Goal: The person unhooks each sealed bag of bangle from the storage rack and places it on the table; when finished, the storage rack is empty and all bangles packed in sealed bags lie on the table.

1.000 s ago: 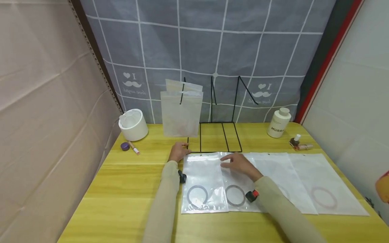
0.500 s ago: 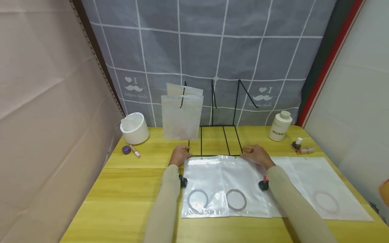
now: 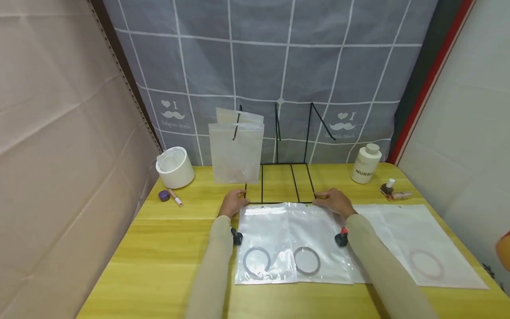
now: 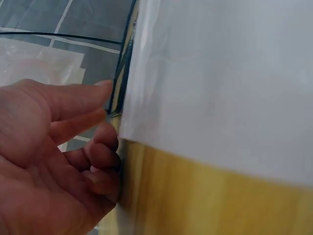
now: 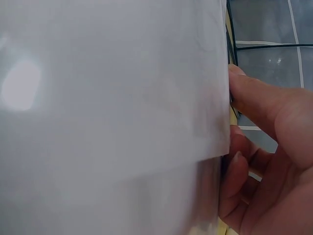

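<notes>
Two clear plastic bags lie side by side and overlapping on the yellow table, the left bag [image 3: 264, 230] and the right bag [image 3: 322, 230]. Each holds a ring, the first ring [image 3: 256, 261] grey, the second ring [image 3: 307, 260] brownish. My left hand [image 3: 234, 202] is at the left bag's top left corner, thumb and curled fingers closing on its edge; up close, the left hand [image 4: 58, 147] meets the bag edge [image 4: 220, 73]. My right hand [image 3: 332, 199] grips the right bag's top right corner; the right wrist view shows that hand [image 5: 264, 147] with its thumb on the bag [image 5: 107, 98].
A black wire rack [image 3: 279, 184] stands just behind the bags, with frosted bags [image 3: 236, 150] upright in its left slot. More flat bags [image 3: 414, 239] lie to the right. A white pot [image 3: 174, 166], purple cap [image 3: 164, 195], white bottle [image 3: 365, 164] and small bottles [image 3: 392, 190] line the back.
My right hand went from the middle of the bags to the right bag's top right corner. The two bags now sit closer together. My left hand stayed at its corner.
</notes>
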### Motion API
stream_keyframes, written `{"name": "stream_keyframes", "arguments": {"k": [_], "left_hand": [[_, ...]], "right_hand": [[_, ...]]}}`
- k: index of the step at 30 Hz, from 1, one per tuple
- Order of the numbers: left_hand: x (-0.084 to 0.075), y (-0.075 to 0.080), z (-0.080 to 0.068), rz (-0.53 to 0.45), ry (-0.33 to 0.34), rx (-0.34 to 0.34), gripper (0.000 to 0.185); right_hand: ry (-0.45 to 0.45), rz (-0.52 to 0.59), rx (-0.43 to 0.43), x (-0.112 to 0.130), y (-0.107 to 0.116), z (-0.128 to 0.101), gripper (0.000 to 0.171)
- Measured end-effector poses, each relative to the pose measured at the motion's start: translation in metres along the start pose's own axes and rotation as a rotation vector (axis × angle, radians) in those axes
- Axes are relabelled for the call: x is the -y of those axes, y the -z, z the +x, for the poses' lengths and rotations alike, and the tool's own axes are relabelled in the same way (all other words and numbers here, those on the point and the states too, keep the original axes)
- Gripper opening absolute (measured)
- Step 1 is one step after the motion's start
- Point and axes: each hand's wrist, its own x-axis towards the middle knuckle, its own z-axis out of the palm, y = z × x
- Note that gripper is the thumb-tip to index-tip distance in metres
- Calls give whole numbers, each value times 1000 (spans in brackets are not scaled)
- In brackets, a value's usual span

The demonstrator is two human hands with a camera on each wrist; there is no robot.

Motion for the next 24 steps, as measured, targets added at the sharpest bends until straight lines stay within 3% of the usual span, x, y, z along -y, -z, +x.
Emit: {"name": "stream_keyframes", "arguments": {"k": [3,5,10,13,17,20,24], "left_hand": [[-2,12,-2,-59,-23,-66,40],[-5,23,-5,-123,-66,-163,33],[-20,63,-10,-276,-271,-473,17],[-31,87,-10,-321,-378,-566,15],[-43,113,-5,-276,-462,-530,27],[-48,126,3,-211,-488,-432,34],[-53,133,8,-200,-486,-291,36]], "right_hand": [[-8,12,8,1,-1,1,60],[-11,10,9,1,-1,1,61],[-13,3,6,2,2,-1,61],[-11,4,1,3,4,-2,61],[-16,10,-13,2,4,-1,60],[-19,11,-13,2,3,-1,59],[-32,10,-8,2,0,-1,60]]}}
